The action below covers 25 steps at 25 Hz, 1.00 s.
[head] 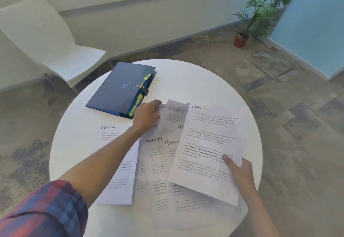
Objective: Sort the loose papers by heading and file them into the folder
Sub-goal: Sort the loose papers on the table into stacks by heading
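Papers lie fanned over the near half of the round white counter [204,80], and I read them from the left. Farthest left is one ADMIN sheet [113,162] lying flat, with bare counter between its left edge and the rim. My left forearm crosses its top right corner, the plaid sleeve [46,210] rolled up at the near left. My left hand [147,115] reaches out to the far edge of the overlapping pile, its fingers curled round the top of a sheet whose heading I cannot read. Just beyond that hand, at the far left of the counter, the dark blue folder [119,87] lies closed and slanted, its yellow tabs [138,99] poking out along its right edge, the lowest ones just beside my knuckles. Under and right of my hand come two more ADMIN sheets [158,162] overlapping each other, and a SPORTS sheet [176,113] showing at the far end of the pile. On the right, my right hand [240,171] pinches the HR sheet [206,153] at its right edge, thumb on top, with the page tilted and overlapping the pile. Its near corner lies close to the counter's rim. The far right part of the counter is bare. Off the counter, a white chair [48,44] stands at the far left and a potted plant [260,13] at the far right.
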### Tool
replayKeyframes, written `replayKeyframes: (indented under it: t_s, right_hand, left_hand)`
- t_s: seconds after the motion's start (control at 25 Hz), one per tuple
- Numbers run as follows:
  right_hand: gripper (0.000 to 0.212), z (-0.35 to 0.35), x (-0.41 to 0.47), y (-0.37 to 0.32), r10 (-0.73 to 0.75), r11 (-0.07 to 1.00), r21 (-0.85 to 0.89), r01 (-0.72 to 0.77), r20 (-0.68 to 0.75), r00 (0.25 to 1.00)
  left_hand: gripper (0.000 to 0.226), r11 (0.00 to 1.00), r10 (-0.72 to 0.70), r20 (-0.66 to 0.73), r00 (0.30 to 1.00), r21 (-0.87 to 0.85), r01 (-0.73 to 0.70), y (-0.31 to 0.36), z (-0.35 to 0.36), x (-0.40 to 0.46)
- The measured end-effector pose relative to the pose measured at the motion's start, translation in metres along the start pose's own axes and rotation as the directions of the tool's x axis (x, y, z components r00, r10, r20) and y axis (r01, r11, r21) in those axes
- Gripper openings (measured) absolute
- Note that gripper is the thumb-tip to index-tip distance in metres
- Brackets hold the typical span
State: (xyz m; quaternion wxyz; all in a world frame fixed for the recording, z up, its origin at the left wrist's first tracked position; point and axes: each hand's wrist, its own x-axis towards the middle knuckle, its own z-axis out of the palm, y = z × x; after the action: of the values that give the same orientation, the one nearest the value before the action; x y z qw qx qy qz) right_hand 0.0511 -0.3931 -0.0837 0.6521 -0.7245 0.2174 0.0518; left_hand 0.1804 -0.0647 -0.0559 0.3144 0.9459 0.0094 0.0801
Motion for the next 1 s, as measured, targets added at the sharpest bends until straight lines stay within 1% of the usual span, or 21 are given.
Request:
replayKeyframes:
  t_s: [0.08,0.12,0.16,0.28,0.48,0.6,0.68,0.8,0.88,1.0]
  right_hand:
    - [0.024,-0.003,-0.002,0.000,-0.015,1.000,-0.001,0.015,-0.002,1.000]
    - [0.024,-0.004,-0.003,0.000,-0.020,1.000,0.002,0.020,-0.002,1.000]
    - [0.023,-0.005,-0.004,0.000,-0.026,1.000,0.007,0.026,0.000,1.000]
    - [0.022,-0.005,-0.007,-0.005,-0.045,0.999,0.018,0.045,0.008,0.999]
    - [0.024,-0.001,-0.005,-0.028,-0.110,0.994,0.025,0.110,0.036,0.993]
    - [0.020,0.006,-0.003,-0.054,-0.138,0.988,0.081,0.132,0.081,0.987]
    - [0.019,0.013,-0.003,-0.071,-0.151,0.983,0.124,0.135,0.127,0.980]
    - [0.022,0.028,-0.004,-0.098,-0.188,0.970,0.192,0.149,0.209,0.960]
    - [0.024,0.039,-0.006,-0.117,-0.223,0.962,0.215,0.169,0.263,0.939]
    - [0.021,0.056,-0.012,-0.143,-0.294,0.945,0.237,0.225,0.316,0.902]
  left_hand:
    - [0.020,0.971,-0.143,-0.058,0.988,-0.201,0.129,0.001,-0.007,0.006]
    - [0.019,0.953,-0.176,-0.074,0.982,-0.261,0.151,0.003,-0.013,0.009]
    - [0.019,0.947,-0.182,-0.093,0.979,-0.286,0.149,0.004,-0.020,0.014]
    - [0.021,0.951,-0.130,-0.142,0.981,-0.299,0.082,0.015,-0.043,0.029]
    - [0.020,0.954,-0.003,-0.237,0.972,-0.293,-0.069,0.033,-0.086,0.047]
    - [0.017,0.958,0.096,-0.320,0.942,-0.227,-0.175,0.044,-0.114,0.055]
    - [0.016,0.950,0.130,-0.362,0.923,-0.221,-0.221,0.053,-0.133,0.059]
    - [0.023,0.927,0.149,-0.430,0.891,-0.252,-0.276,0.069,-0.158,0.060]
    - [0.026,0.903,0.141,-0.450,0.882,-0.307,-0.301,0.082,-0.172,0.059]
    - [0.028,0.880,0.080,-0.451,0.889,-0.387,-0.275,0.088,-0.185,0.058]
